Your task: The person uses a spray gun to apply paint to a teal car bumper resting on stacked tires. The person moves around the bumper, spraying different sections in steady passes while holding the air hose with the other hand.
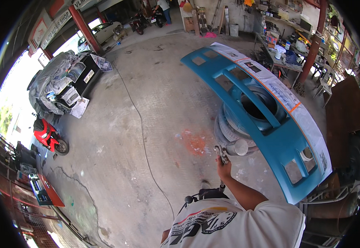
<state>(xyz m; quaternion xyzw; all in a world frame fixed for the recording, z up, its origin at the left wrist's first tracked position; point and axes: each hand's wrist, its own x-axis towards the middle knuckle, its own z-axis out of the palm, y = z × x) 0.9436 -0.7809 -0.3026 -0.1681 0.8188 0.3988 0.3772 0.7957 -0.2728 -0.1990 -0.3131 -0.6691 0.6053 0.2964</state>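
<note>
My right hand (224,166) is closed around the handle of a spray gun (219,151), held out in front of me. A round metal cup (238,147) is on the gun, near the bumper's near edge. To the right of the hand lies a long teal car bumper (246,91), with rectangular openings and a lengthwise bar. Stacked tires (229,129) hold it up off the floor. White masking paper (276,84) with orange tape runs along its far edge. My left hand is out of view; only a bit of that arm shows beside my shirt.
A dark hose (142,126) snakes across the concrete floor. On the left stand a covered car (56,78) and a red scooter (46,134). A cluttered workbench (285,62) and a red post (312,56) are at the right. A person (163,9) stands far back near motorcycles.
</note>
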